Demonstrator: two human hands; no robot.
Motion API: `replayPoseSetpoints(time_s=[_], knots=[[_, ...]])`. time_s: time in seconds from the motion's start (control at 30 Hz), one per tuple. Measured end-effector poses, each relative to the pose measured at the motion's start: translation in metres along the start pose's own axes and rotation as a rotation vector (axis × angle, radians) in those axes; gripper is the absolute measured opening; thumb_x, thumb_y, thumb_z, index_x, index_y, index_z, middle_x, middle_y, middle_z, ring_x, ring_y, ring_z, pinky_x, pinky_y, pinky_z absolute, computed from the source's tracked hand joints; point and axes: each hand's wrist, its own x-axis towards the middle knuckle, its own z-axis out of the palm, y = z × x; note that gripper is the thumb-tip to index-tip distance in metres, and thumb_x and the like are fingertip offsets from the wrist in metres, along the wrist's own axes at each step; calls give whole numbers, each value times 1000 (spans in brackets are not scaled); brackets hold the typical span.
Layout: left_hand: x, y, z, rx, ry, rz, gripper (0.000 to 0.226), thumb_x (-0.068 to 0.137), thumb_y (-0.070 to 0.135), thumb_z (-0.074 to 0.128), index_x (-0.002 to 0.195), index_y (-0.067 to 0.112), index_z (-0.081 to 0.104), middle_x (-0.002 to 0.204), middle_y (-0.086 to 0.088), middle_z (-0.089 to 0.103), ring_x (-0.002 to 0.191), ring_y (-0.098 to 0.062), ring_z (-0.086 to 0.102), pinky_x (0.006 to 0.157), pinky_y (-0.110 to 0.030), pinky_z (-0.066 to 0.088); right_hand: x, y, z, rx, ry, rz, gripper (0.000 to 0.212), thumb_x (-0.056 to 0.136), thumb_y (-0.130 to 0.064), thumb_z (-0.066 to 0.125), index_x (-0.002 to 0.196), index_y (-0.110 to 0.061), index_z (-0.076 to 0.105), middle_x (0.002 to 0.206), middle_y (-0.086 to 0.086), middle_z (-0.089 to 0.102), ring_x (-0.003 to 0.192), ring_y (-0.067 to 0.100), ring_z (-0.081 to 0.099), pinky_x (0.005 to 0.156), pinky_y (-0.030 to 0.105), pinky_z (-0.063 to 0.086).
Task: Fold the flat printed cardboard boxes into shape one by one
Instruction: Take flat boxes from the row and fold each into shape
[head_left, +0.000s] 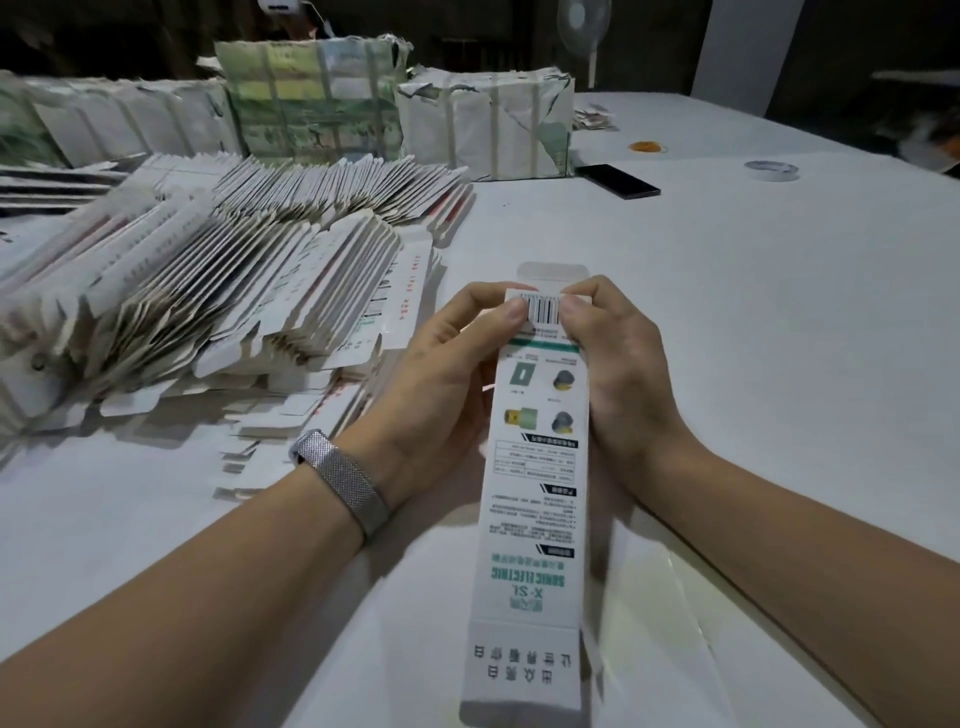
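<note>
You hold one long, narrow white printed cardboard box (537, 467) between your hands, running from just under your chin out to your fingertips, its far end over the white table (753, 312). Your left hand (441, 384) cups the left edge with the thumb pressed on the barcode panel; your right hand (618, 374) wraps the right edge, thumb pinching down on the same panel from the other side. Just beyond your thumbs the plain white tuck flap (553, 273) stands up, not yet folded in. It looks as if you are squaring the far end before closing it: keep both thumbs level so the sleeve opens evenly, squeeze the side edges inward rather than flattening the face, and fold any side tabs in first, then the tuck flap along its scored crease, not across it. The near-end flap by your wrists appears open too. To the left of your left hand lies the fanned heap of flat white cardboard blanks (234, 291), waiting.
</note>
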Motion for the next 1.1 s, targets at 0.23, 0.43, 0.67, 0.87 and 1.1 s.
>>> replayPoseSetpoints(time_s=[0.23,0.43,0.67,0.87,1.1], knots=[[1,0,0,-8,89,-18,5,86,25,68,83,26,71,83,-13,68,79,-32,54,83,-54,33,2,1,-4,-9,52,93,15,85,-33,61,93,-22,55,83,16,68,67,25,69,61,38,57],[0,-2,-5,-36,63,-54,6,87,25,69,90,21,66,91,-26,60,93,-42,43,85,-55,25,0,0,-10,-20,59,65,14,83,-29,65,84,-17,59,81,13,68,68,26,69,64,39,57],[-1,0,-4,6,-11,-67,6,85,22,67,89,18,66,90,-15,69,79,-26,67,80,-43,45,-3,-4,-19,-20,69,23,11,79,-22,69,83,-17,61,80,10,67,71,27,70,57,32,56],[0,0,-4,-10,-50,-54,8,84,21,67,92,20,70,93,-13,67,80,-24,69,74,-37,58,-2,-7,-18,-38,60,-23,36,82,-16,71,109,-38,61,85,-7,68,82,25,69,64,36,58],[-1,0,-6,-95,-39,-47,55,78,16,76,129,14,54,89,-12,67,61,-18,71,50,-22,56,-6,-8,-20,-89,48,10,20,94,-6,65,102,-23,72,92,8,75,88,37,71,66,34,60]])
